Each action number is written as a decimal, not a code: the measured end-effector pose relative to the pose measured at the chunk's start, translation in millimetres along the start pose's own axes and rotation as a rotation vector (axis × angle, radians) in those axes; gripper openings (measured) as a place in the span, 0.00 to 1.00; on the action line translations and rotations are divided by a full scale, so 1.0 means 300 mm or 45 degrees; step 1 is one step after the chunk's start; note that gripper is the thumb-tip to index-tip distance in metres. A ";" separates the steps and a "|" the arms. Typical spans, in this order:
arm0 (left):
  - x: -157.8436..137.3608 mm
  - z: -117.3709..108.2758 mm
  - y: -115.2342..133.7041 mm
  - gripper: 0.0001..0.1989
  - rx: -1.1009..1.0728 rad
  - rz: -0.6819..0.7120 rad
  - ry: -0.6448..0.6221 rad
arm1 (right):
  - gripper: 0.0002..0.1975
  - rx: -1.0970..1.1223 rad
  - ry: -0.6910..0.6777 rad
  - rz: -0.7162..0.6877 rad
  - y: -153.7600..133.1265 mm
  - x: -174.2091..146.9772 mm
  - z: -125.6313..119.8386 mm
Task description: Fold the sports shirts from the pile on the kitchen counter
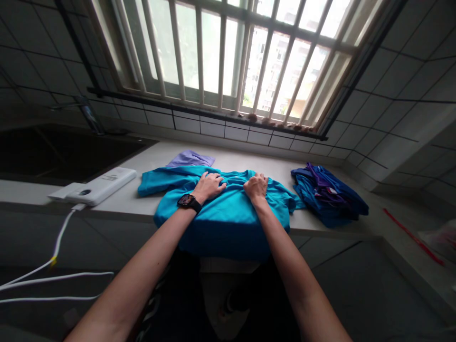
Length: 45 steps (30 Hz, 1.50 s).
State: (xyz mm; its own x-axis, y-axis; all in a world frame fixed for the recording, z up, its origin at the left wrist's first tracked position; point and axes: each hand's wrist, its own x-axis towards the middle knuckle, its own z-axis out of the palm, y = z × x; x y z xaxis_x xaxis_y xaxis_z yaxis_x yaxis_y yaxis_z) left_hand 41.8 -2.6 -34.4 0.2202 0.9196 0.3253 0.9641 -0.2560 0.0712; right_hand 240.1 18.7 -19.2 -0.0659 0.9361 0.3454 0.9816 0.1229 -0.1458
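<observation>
A turquoise T-shirt [228, 213] lies spread over the counter, neckline towards the window, with its lower part hanging down over the front edge. On the upper left of the shirt rests my left hand [209, 185], fingers laid out over the cloth; the wrist wears a black smartwatch. My right hand [256, 187] is closed on the fabric near the collar, its fingers curled and wrinkles running between the two hands. Behind the left shoulder of the shirt, a lilac folded cloth [191, 158] is partly covered.
A pile of blue and purple clothes [327, 194] sits right of the shirt. To the left lie a white power bank [107, 184] with a white cable [63, 232] and a dark sink [53, 152] with a faucet [89, 114]. A red strip [413, 236] lies at far right. Behind is a barred window [228, 57].
</observation>
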 end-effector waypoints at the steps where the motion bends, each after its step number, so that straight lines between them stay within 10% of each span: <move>1: 0.002 0.007 -0.001 0.24 0.018 -0.034 -0.022 | 0.19 0.012 0.016 -0.010 0.000 0.000 0.000; 9: 0.007 -0.023 0.007 0.25 0.001 0.001 0.124 | 0.20 0.148 -0.112 0.081 0.006 0.006 0.026; 15: 0.005 0.005 0.003 0.24 0.018 -0.009 -0.087 | 0.20 0.169 -0.020 -0.115 0.010 0.011 0.026; 34: -0.015 -0.005 0.016 0.24 0.058 -0.022 -0.088 | 0.33 0.142 -0.479 -0.095 0.026 0.016 0.027; 41: -0.017 -0.015 0.019 0.22 -0.003 -0.007 -0.067 | 0.29 0.294 0.005 -0.023 0.305 0.031 -0.118; 45: -0.004 0.000 0.002 0.22 -0.048 0.013 -0.077 | 0.19 0.036 -0.201 0.127 0.515 -0.040 -0.220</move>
State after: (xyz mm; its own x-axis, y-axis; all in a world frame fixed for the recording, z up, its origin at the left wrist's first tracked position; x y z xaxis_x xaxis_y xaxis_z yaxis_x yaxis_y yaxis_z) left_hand 42.0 -3.9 -34.7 0.2394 0.9330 0.2686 0.9557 -0.2752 0.1041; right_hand 404.4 4.6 15.2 0.0023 0.9839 0.1785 0.9795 0.0337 -0.1987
